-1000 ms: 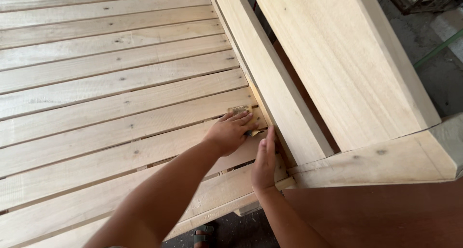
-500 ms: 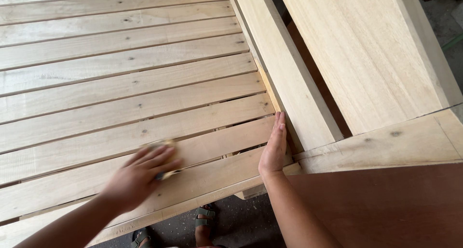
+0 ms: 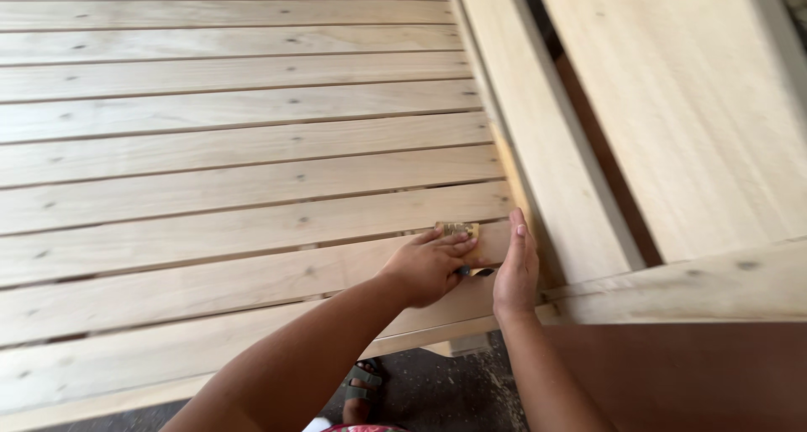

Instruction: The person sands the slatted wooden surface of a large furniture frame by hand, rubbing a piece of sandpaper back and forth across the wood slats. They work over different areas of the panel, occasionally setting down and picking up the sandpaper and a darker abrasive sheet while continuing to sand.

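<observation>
My left hand [image 3: 430, 265] presses a small piece of sandpaper [image 3: 459, 230] flat on a pale wooden slat [image 3: 210, 285] of a slatted frame, close to its right end. My right hand [image 3: 516, 269] rests edge-on beside it, fingers straight, against the side rail [image 3: 546, 163] where the slats end. The two hands almost touch. Most of the sandpaper is hidden under my left fingers.
Several parallel slats [image 3: 235, 104] with narrow gaps fill the left of the view. A wide pale board [image 3: 681, 113] lies right of the rail, and a reddish-brown panel [image 3: 689, 373] is at lower right. A sandalled foot [image 3: 363, 388] shows on the dusty floor below.
My left hand has slid back right along the slat with the sandpaper, from mid-slat to the rail end. My right hand has stayed by the rail.
</observation>
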`<state>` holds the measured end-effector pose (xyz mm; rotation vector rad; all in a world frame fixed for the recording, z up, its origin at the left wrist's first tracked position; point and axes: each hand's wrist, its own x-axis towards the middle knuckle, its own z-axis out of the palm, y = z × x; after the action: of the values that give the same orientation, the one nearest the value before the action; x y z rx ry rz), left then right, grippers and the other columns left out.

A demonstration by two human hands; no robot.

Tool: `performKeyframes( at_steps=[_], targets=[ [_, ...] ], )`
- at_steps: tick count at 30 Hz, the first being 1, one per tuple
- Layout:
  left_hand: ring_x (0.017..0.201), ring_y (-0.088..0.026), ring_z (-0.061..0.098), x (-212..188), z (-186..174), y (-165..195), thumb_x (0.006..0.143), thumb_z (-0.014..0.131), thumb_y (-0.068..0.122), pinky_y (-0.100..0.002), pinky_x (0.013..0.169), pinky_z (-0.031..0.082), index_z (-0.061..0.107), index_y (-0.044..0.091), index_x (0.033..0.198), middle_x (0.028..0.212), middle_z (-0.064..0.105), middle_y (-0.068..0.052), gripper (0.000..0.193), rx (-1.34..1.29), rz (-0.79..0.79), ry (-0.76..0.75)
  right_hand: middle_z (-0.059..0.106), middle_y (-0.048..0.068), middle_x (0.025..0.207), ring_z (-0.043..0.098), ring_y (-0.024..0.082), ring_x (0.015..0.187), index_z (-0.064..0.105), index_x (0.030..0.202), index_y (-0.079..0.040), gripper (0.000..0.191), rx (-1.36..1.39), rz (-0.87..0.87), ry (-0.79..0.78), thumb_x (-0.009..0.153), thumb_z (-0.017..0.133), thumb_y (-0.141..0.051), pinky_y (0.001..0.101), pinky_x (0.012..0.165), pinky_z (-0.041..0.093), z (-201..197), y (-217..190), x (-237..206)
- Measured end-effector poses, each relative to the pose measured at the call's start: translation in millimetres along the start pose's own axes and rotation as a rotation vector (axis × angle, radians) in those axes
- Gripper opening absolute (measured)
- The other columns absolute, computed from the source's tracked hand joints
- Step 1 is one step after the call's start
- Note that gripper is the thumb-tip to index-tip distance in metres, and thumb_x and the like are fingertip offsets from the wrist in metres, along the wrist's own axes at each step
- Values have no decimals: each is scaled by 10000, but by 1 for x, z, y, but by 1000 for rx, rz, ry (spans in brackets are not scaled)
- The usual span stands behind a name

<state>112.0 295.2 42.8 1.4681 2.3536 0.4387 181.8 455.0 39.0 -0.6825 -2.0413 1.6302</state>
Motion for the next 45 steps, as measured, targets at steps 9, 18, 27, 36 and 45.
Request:
performKeyframes(
  at_steps=[9, 18, 27, 36, 45],
  targets=[
    [1539, -92, 164, -195, -3, -91, 1013, 474, 344, -382, 1268, 80, 446, 393, 1483, 1649, 275, 93, 474, -95, -330, 173, 340, 127, 1683, 188, 297, 1589, 333, 1602, -126, 604, -427, -400, -306, 1099, 229, -445, 533, 1254, -47, 131, 21, -29],
    [1548, -96, 268, -474, -18, -208, 1021, 441, 259, -337, 1300, 193, 517, 338, 1433, 1685, 316, 78, 426, 278, -970, 162, 205, 49, 1714, 92, 240, 1593, 245, 1628, -158, 678, -650, -418, -734, 1056, 175, -515, 463, 1253, -32, 259, 12, -87],
    [1550, -177, 143, -446, -1, -186, 1038, 384, 409, -478, 1249, 148, 442, 377, 1539, 1660, 229, 31, 506, 129, -777, 122, 153, 43, 1726, 79, 182, 1610, 266, 1631, -153, 727, -84, 59, -953, 1056, 122, -573, 384, 1286, 29, 254, -13, -77],
    [1527, -122, 280, -287, 5, -99, 1024, 454, 438, -507, 1268, 71, 626, 385, 1368, 1613, 395, 68, 388, -90, -350, 294, 204, 0, 1719, 38, 160, 1611, 303, 1600, -195, 691, -275, 15, -908, 1037, 112, -547, 413, 1235, -148, 281, -30, -84],
    [1597, -40, 91, -529, -39, -172, 1088, 366, 379, -543, 1281, -71, 669, 385, 1290, 1709, 187, 237, 364, -8, -848, -211, 173, 27, 1718, 51, 289, 1584, 350, 1592, -243, 674, -856, -428, -677, 1019, 245, -583, 485, 1248, -30, 415, -21, -146]
  ],
)
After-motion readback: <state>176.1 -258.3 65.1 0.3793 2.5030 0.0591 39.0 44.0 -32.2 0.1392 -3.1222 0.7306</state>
